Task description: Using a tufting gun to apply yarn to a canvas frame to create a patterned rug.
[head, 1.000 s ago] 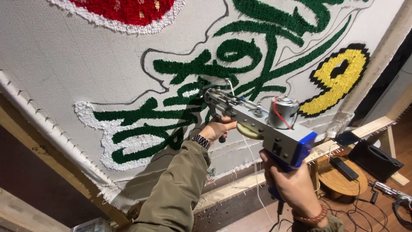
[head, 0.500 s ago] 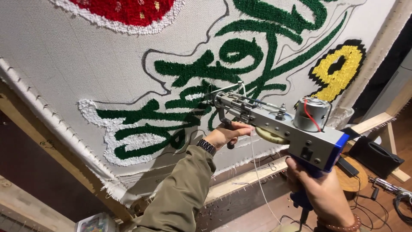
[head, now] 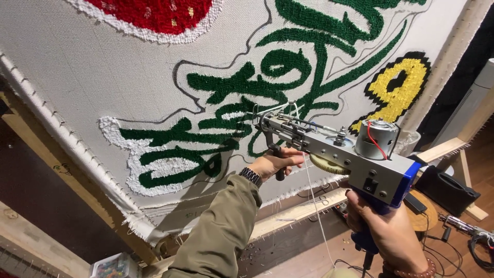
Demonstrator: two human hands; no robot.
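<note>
The right hand (head: 393, 234) has its grip shut tight around the blue handle of a grey tufting gun (head: 334, 149), and the left hand (head: 275, 164) has its grip wrapped around the small black front handle under the gun. The gun is held up in the air with its pointy tip touching the white cloth (head: 103, 77), right on the green fluffy shapes (head: 226, 85). A yellow fluffy shape (head: 399, 87) sits to the right on the cloth, and a thin white yarn (head: 319, 216) hangs down from the gun.

Tufting gun (head: 334, 149) in both hands, at cloth (head: 103, 77)
</note>
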